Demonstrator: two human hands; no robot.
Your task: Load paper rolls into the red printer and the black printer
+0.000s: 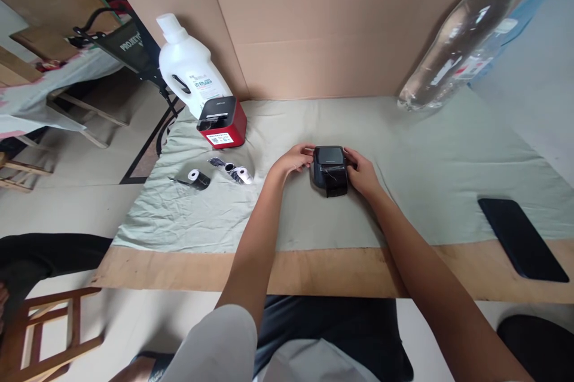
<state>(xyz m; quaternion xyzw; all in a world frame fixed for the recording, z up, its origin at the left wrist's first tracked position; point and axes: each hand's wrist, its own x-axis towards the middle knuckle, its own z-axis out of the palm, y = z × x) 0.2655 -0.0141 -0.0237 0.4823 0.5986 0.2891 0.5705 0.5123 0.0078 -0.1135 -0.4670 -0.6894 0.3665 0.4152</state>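
Note:
A small black label printer (329, 158) rests on the cloth in front of me, with a strip of glossy black paper (335, 181) hanging from its front. My left hand (296, 158) holds its left side, fingers reaching around the back edge. On the opposite side my right hand (361, 173) grips it, thumb and fingers against the casing. The fingertips behind the printer are partly hidden. To the left lie a black paper roll (199, 180) and small rolls with dark-printed paper (238, 174). Behind them stands a red and black printer (224, 123).
A white detergent bottle (192, 68) stands behind the red printer. Large clear bottles (461, 41) lean at the back right against a cardboard wall (323, 17). A black phone (522, 238) lies near the table's right front edge. A wooden stool (58, 334) is at lower left, beside another person's dark-clothed leg.

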